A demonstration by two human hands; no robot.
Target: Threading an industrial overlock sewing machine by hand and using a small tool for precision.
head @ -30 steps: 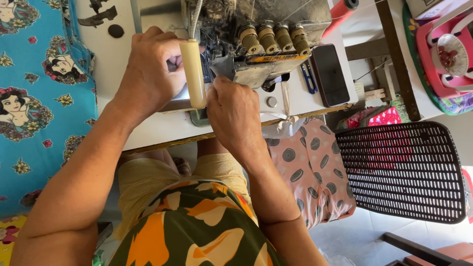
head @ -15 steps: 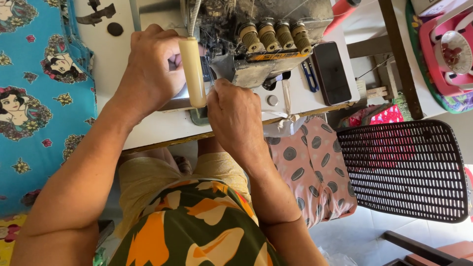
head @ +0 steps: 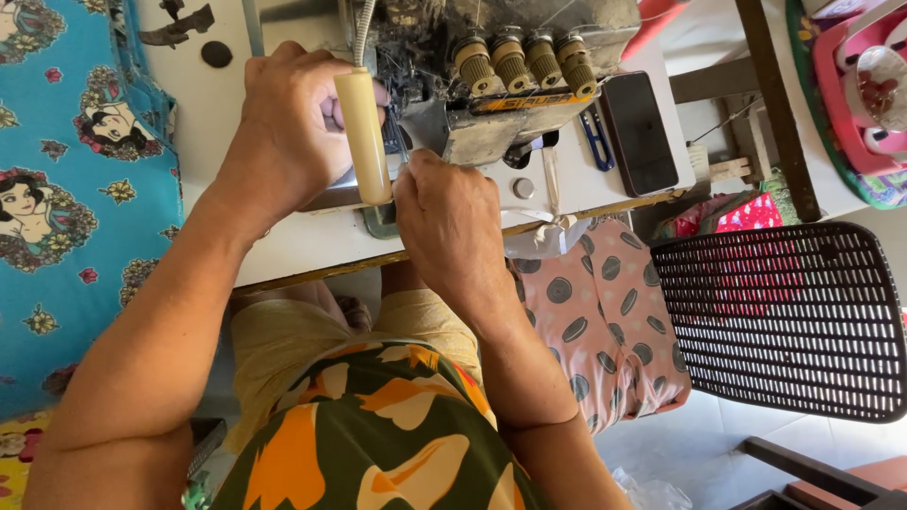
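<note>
Here, at the left edge of the white desk (head: 283, 250), a blue cloth with cartoon faces (head: 66, 189) hangs down, out of the way of the work. The left hand (head: 293, 132) rests on the desk beside the cream lamp tube (head: 364, 132), its grip curled at the needle area of the overlock sewing machine (head: 491, 94); I cannot tell whether it pinches something. The right hand (head: 453, 222) comes from the front edge with its fingers together at the presser foot, probably to guide something small there, but what they hold is hidden. Toward the right edge of the desk lie blue snips (head: 595, 142) and a dark phone (head: 641, 132), both near for quick reach. A spotted pink cloth (head: 605, 321) hangs below the front edge, beside a black mesh chair (head: 784, 321).
</note>
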